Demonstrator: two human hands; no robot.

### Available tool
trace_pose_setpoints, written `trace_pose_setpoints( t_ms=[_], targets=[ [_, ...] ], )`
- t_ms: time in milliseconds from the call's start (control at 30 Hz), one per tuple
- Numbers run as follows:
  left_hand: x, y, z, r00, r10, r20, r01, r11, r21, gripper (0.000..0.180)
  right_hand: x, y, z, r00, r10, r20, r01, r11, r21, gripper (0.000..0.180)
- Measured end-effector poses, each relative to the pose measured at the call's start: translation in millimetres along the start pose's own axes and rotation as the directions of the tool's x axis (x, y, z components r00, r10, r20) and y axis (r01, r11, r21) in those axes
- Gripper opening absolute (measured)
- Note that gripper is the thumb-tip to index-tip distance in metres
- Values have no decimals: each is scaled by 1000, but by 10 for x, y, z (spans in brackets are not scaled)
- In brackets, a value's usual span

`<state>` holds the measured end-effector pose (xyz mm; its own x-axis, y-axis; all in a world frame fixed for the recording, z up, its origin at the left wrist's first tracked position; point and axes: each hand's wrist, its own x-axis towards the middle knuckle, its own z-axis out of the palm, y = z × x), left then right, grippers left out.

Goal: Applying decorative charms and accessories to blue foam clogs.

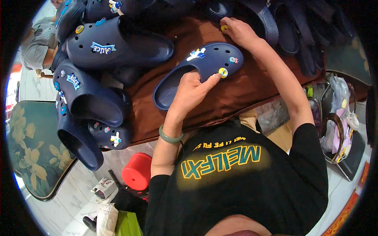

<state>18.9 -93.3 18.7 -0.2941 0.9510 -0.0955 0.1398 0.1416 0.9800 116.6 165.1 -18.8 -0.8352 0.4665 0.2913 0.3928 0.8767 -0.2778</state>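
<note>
A navy blue clog lies on the brown cloth in front of me. My left hand grips it, with some fingers hidden inside the opening and the thumb by a yellow ring-shaped charm on the upper. Also on that upper are a white cartoon charm and a small candy-like charm. Farther off, my right hand pinches a small yellow charm, close to another dark blue clog at the cloth's far edge. A green bangle circles my left wrist.
Several decorated navy clogs are piled at the left of the brown cloth. Plain dark shoes crowd the far right. Below stand a red stool and, at the right, a bag-filled basket. Another person is at the far left.
</note>
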Motion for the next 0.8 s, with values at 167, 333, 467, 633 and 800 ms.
trace_pose_setpoints(
  t_ms=[167,333,467,633,800],
  targets=[
    [-7,-22,-21,999,-39,21,39,999,-10,25,-136,-124,-297,984,128,121,-152,965,213,15],
    [3,-33,-21,999,-29,21,28,999,15,26,-410,-446,-535,986,58,154,-153,673,724,17],
    [-10,-58,-26,999,-43,29,41,998,57,27,-409,-572,-537,996,-91,-19,86,821,565,16],
    [-3,-12,-4,999,30,15,-30,1000,-1,27,-302,-609,-434,915,-347,-207,396,873,285,14],
    [5,15,-17,999,7,40,-8,999,31,27,-266,-572,-509,890,-440,-121,456,868,195,11]
  ],
)
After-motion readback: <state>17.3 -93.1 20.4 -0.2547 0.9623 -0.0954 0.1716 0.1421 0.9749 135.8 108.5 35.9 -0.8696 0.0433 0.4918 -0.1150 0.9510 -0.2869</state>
